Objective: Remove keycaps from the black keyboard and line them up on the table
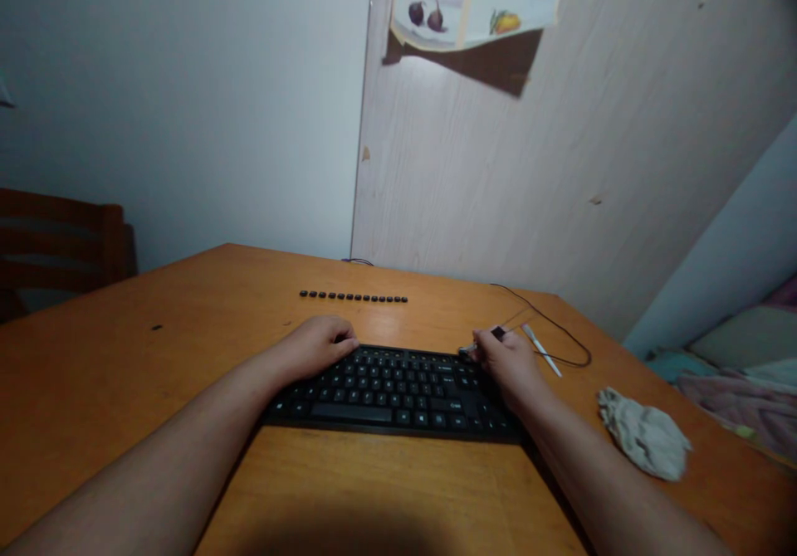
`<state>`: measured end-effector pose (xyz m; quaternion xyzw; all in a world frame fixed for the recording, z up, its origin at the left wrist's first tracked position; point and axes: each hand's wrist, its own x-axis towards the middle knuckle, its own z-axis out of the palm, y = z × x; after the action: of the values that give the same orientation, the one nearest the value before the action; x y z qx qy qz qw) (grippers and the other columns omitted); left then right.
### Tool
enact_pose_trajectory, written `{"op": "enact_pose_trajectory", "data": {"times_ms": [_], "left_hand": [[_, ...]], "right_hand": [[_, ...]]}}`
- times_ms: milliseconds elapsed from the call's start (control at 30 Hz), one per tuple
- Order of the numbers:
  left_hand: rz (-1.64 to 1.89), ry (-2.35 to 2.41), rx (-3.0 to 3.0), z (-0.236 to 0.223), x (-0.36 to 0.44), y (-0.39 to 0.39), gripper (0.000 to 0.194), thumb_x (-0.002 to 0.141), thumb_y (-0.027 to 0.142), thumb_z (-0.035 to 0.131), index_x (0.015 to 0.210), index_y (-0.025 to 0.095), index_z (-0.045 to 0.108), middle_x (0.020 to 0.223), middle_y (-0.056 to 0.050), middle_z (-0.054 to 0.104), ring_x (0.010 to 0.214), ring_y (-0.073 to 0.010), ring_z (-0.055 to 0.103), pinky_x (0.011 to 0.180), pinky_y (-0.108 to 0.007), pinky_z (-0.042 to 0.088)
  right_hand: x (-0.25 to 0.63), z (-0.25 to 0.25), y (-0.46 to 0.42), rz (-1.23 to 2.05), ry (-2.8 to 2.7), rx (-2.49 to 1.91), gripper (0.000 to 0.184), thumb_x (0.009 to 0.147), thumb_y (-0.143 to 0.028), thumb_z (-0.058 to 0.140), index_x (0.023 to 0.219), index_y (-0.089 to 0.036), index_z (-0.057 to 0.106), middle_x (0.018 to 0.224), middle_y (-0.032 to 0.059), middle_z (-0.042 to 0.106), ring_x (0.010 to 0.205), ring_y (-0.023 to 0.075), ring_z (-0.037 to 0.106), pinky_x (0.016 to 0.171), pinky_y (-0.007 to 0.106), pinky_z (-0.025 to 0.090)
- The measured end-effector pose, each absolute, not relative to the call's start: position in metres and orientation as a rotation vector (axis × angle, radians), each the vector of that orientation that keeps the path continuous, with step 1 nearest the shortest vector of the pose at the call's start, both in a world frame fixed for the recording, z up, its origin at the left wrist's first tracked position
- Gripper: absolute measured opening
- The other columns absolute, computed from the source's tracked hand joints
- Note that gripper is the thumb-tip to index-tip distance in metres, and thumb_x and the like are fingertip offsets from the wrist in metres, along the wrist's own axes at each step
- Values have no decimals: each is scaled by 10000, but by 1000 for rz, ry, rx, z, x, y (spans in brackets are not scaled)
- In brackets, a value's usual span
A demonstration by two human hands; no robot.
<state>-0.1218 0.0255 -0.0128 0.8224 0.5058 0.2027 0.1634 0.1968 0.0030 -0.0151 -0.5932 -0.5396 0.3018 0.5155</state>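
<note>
A black keyboard [386, 386] lies flat on the wooden table in front of me. My left hand [320, 344] rests on its upper left corner, fingers curled against the back edge. Near the upper right part of the keyboard, my right hand [507, 361] is closed in a pinch on a small tool [498, 334] with a dark part and a metallic tip. The tip meets the keyboard's top row, where keys seem absent and lighter spots show. Beyond the keyboard, several small black keycaps [354, 297] stand in a straight row.
A white brush-like stick [543, 350] and a dark cable [569, 336] lie right of my right hand. Farther right is a crumpled pale cloth [644, 436]. A small dark piece [157, 327] sits on the left of the table [398, 490]. A wooden chair [62, 241] stands beyond.
</note>
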Motion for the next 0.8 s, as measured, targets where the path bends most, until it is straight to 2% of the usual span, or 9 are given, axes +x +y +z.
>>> {"op": "enact_pose_trajectory", "data": {"times_ms": [267, 500, 633, 800], "left_hand": [[933, 1213, 2295, 6, -87, -2, 243, 861, 363, 520, 952, 195, 669, 952, -52, 677, 898, -200, 594, 805, -310, 433], [1006, 943, 1931, -3, -64, -14, 325, 810, 353, 615, 1078, 170, 624, 837, -29, 639, 767, -148, 584, 706, -261, 455], [1045, 868, 1734, -3, -62, -14, 379, 769, 355, 674, 1083, 151, 609, 802, -17, 611, 700, -120, 553, 650, -236, 431], [1049, 813, 1680, 2, -63, -16, 286, 774, 351, 670, 975, 147, 658, 821, -37, 638, 740, -128, 562, 685, -240, 425]], "right_hand": [[179, -3, -16, 742, -1422, -1218, 334, 806, -506, 583, 703, -190, 545, 575, -10, 566, 500, 128, 483, 483, 235, 347], [151, 14, -36, 801, -1513, -1140, 334, 802, -512, 598, 735, -185, 583, 607, -11, 563, 546, 135, 504, 508, 236, 373], [136, 14, -35, 831, -1561, -1092, 322, 819, -494, 587, 734, -183, 599, 620, -15, 542, 549, 126, 482, 507, 230, 369], [120, 16, -33, 804, -1648, -1045, 320, 831, -473, 576, 708, -182, 625, 620, -12, 546, 556, 130, 497, 516, 237, 378]]}}
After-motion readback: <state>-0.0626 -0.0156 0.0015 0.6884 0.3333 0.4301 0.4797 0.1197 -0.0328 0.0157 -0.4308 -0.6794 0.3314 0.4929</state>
